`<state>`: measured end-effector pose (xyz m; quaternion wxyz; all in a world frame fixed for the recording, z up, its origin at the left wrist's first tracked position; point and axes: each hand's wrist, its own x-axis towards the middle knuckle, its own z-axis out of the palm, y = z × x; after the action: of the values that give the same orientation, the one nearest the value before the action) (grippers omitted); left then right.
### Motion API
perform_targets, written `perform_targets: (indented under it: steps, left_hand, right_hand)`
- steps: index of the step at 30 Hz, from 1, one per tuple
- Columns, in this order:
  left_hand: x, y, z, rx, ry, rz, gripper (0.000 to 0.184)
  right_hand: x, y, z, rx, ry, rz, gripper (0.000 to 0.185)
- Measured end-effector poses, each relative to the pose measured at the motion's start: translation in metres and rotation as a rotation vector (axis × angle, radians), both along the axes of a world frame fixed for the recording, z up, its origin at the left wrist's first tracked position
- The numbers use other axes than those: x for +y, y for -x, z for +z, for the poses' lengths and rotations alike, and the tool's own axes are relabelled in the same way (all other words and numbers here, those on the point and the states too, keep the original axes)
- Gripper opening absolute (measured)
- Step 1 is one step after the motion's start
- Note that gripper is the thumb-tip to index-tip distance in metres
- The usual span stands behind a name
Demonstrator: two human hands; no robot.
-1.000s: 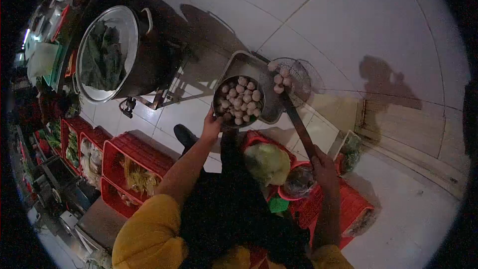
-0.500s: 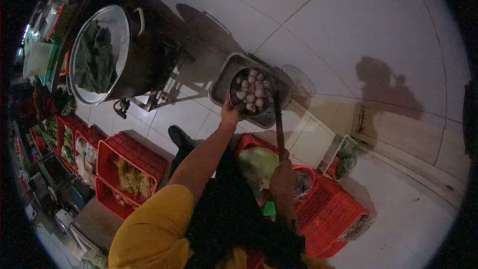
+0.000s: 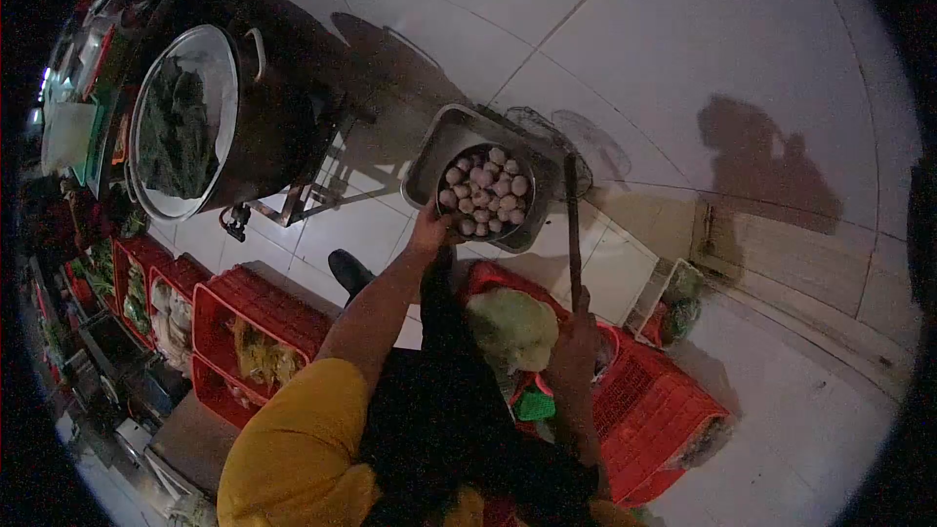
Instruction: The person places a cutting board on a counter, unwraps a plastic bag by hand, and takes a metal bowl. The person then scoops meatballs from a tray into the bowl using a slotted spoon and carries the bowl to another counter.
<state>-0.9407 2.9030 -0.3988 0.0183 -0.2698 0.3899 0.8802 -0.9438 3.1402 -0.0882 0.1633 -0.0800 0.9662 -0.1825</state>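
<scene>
My left hand [image 3: 429, 231] grips the near left rim of a round metal bowl [image 3: 441, 179] full of pale round balls [image 3: 483, 187], which look like meatballs. Beneath the bowl is a rectangular metal tray [image 3: 422, 162], partly covered by it. In my right hand [image 3: 574, 337] is the long dark handle of a wire skimmer [image 3: 574, 224]. Its mesh head lies beyond the bowl, over the tray's far right side, and is hard to separate from its shadow on the wall. The skimmer is apart from the balls.
A large pot [image 3: 234, 137] with dark contents stands on a metal frame at the left. Red crates [image 3: 268, 298] of food line the lower left. More red crates [image 3: 649, 425], a pale plastic bag [image 3: 512, 327] and a small basket [image 3: 673, 307] are at the right. A tiled wall rises beyond.
My right hand has drawn the skimmer right, away from the bowl's edge. The bowl has come slightly nearer and left, and its opening faces me more fully.
</scene>
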Motion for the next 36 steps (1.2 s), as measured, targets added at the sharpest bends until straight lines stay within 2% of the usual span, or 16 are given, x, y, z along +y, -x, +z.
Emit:
perform_targets:
  steps: [2, 6, 11, 13, 16, 17, 19, 20, 21, 23, 24, 25, 26, 28, 31, 36]
  left_hand:
    - [-0.016, -0.011, 0.037, -0.188, 0.025, -0.085, 0.06]
    - [-0.052, -0.057, 0.054, -0.128, 0.03, -0.14, 0.06]
    - [-0.091, -0.148, 0.106, -0.131, 0.27, -0.133, 0.06]
    - [-0.096, -0.193, 0.121, -0.009, 0.141, 0.011, 0.059]
    - [-0.104, -0.237, 0.227, -0.296, 0.105, 0.117, 0.058]
    - [-0.103, -0.258, 0.24, -0.395, 0.096, 0.164, 0.057]
    - [-0.1, -0.323, 0.214, -0.131, 0.337, 0.213, 0.057]
    - [-0.091, -0.339, 0.234, -0.273, 0.293, 0.331, 0.058]
    - [-0.082, -0.354, 0.259, -0.413, 0.238, 0.445, 0.058]
    - [-0.065, -0.383, 0.271, -0.176, 0.136, 0.681, 0.061]
    - [-0.062, -0.386, 0.297, -0.165, 0.134, 0.692, 0.061]
    - [-0.055, -0.386, 0.33, -0.333, 0.098, 0.758, 0.063]
    - [-0.053, -0.394, 0.336, -0.411, 0.078, 0.792, 0.064]
    - [-0.042, -0.422, 0.33, -0.44, 0.076, 0.927, 0.065]
    - [-0.036, -0.463, 0.327, -0.357, 0.015, 1.042, 0.066]
    - [-0.043, -0.529, 0.298, -0.337, -0.081, 1.118, 0.067]
  right_hand:
    - [0.019, 0.007, 0.001, -0.031, -0.077, -0.031, 0.054]
    - [0.055, 0.019, -0.025, -0.056, -0.282, 0.035, 0.052]
    - [0.092, 0.053, -0.179, -0.04, 0.008, 0.198, 0.053]
    - [0.036, 0.068, -0.18, -0.197, 0.168, 0.173, 0.05]
    - [0.037, 0.089, -0.251, -0.185, 0.028, 0.331, 0.043]
    - [0.042, 0.098, -0.277, -0.161, -0.035, 0.388, 0.04]
    - [0.044, 0.119, -0.321, -0.04, -0.148, 0.572, 0.037]
    - [0.039, 0.128, -0.337, 0.079, -0.197, 0.703, 0.036]
    - [0.018, 0.125, -0.324, 0.271, -0.297, 0.837, 0.04]
    - [-0.123, 0.104, -0.203, 0.154, -0.185, 0.462, 0.044]
    - [-0.175, 0.108, -0.159, 0.054, 0.093, 0.482, 0.043]
    - [-0.234, 0.092, -0.105, 0.393, 0.099, 0.654, 0.036]
    - [-0.288, 0.083, -0.055, 0.293, 0.237, 0.742, 0.031]
    - [-0.385, 0.062, -0.024, 0.294, 0.607, 0.86, 0.03]
    - [-0.512, 0.032, 0.024, 0.214, 0.613, 0.961, 0.033]
    - [-0.637, 0.015, 0.033, 0.093, 0.127, 0.808, 0.034]
